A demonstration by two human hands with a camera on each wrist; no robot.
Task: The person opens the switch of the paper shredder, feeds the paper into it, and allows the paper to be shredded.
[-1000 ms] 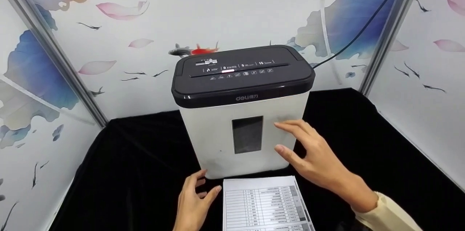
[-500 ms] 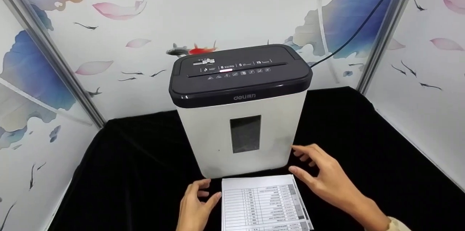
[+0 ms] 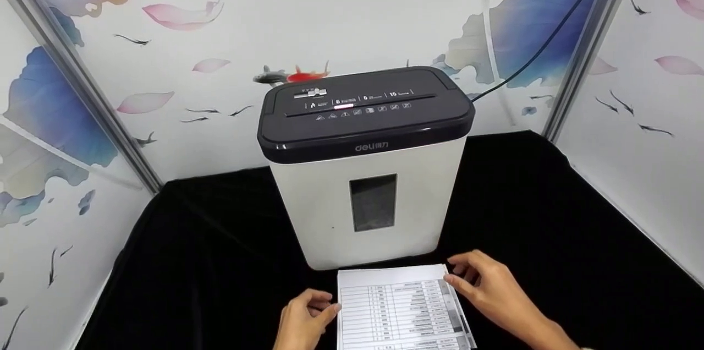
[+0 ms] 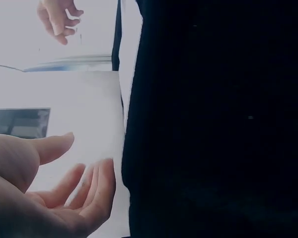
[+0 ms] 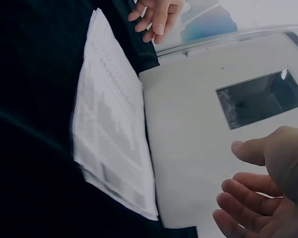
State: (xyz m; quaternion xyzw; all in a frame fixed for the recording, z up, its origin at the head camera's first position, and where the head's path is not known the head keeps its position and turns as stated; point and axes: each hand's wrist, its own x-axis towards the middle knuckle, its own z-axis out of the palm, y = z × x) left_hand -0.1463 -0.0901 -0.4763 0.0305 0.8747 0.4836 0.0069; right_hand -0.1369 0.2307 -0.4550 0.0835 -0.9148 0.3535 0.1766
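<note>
A stack of printed paper [image 3: 396, 311] with table rows lies on the black cloth, directly in front of a white paper shredder [image 3: 313, 212] with a dark lid. In the head view my left hand [image 3: 305, 318] is at the stack's left edge, thumb tip close to the paper. At the upper right corner my right hand [image 3: 492, 289] has its thumb tip at the sheets' edge; whether it touches cannot be told. Both wrist views show loosely bent fingers [image 4: 105, 188] with thumb apart, nothing between them. The paper [image 5: 111, 119] also appears in the right wrist view.
Black cloth [image 3: 550, 218] covers the table around the shredder. A black cord [image 3: 542, 55] runs from behind the shredder up to the right. Painted white panels [image 3: 379, 14] with metal posts [image 3: 583, 47] enclose the back and sides.
My right hand has come down from in front of the shredder to the stack's right corner. My left hand has shifted slightly down and right along the left edge.
</note>
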